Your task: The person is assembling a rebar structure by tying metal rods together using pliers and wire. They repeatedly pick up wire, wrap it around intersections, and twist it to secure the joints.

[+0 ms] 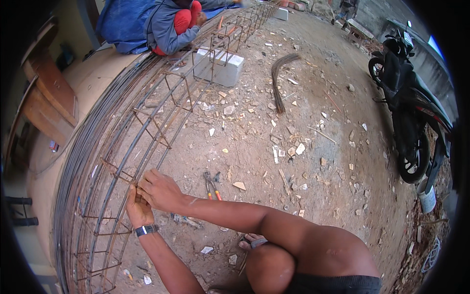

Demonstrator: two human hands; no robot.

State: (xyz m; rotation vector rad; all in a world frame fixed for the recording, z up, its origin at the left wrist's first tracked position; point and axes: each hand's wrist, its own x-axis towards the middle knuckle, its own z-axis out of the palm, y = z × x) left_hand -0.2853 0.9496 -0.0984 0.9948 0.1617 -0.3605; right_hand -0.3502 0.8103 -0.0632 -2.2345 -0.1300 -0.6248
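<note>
A long rebar cage (138,131) of lengthwise bars and square stirrups runs from the lower left to the far end. My left hand (139,211), with a watch on its wrist, is at the cage's near bar, fingers pinched at a stirrup joint. Against it my right hand (160,191) reaches in from the right, fingers bent and closed at the same joint. What the fingertips hold is too small and partly hidden to name. On the ground just right of my hands lie pincers (211,185) with red-orange handles, jaws away from me.
Loose long rebars (73,161) lie left of the cage. A concrete block (225,67) is under its far part, where a co-worker in a grey jacket (169,29) crouches. A wire bundle (279,81), scattered rubble and a motorcycle (411,103) are to the right.
</note>
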